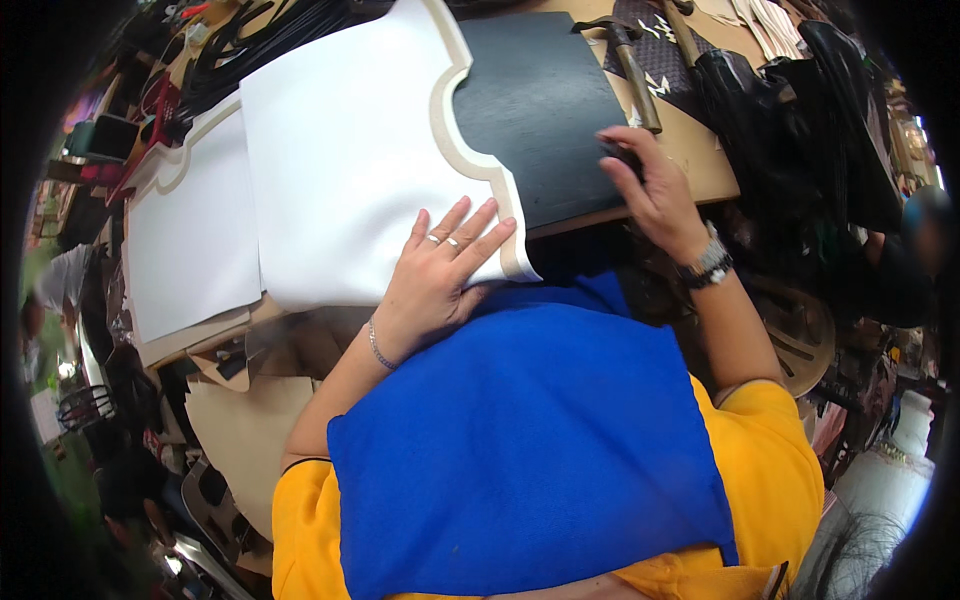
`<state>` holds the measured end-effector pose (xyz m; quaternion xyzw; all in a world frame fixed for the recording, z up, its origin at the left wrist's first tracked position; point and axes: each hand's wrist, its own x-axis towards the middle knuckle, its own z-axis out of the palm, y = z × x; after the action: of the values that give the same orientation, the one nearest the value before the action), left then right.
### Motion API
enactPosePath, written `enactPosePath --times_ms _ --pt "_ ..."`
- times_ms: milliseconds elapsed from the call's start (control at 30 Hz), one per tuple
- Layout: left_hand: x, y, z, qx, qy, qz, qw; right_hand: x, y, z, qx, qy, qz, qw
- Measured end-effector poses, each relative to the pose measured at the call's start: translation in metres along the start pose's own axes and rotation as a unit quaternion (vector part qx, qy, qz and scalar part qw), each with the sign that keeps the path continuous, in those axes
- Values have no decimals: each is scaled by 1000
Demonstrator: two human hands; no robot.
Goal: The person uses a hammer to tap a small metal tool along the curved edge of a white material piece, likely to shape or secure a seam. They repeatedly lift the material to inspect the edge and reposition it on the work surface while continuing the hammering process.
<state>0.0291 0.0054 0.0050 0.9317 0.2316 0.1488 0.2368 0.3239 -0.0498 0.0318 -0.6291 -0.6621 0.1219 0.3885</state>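
A large white sheet (340, 140) with a beige strip (446, 120) along its curved right edge lies on the worktable. My left hand (435, 262) rests flat on the sheet's near right corner, fingers spread, two of them reaching the strip. Under the sheet's right side shows a dark, flat mat (535, 105). Over the mat's right edge is my right hand (655, 190), thumb and fingers curled round a small dark object (622, 155). Its kind is mostly hidden by the fingers.
Beside the large sheet lies another white piece (190, 220) with a similar beige strip. A hammer (632, 75) rests right of the mat. Black leather-like pieces (745, 110) hang over the table's right side. Black strips (260, 45) lie at the back left. A stool (800, 335) stands below right.
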Motion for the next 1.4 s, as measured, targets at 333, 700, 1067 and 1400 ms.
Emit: enactPosePath --times_ms 333,700,1067,1400 --pt "-16 -4 -1 -110 27 3 994 53 -1 62 -144 -63 -266 951" --pt "-17 -9 2 -109 45 15 993 68 5 67 -191 -61 -358 912" --pt "-17 -12 2 -134 59 20 989 73 10 68 -170 -45 -351 920" --pt "-18 -12 3 -150 73 19 986 79 5 69 -192 -53 -355 913"
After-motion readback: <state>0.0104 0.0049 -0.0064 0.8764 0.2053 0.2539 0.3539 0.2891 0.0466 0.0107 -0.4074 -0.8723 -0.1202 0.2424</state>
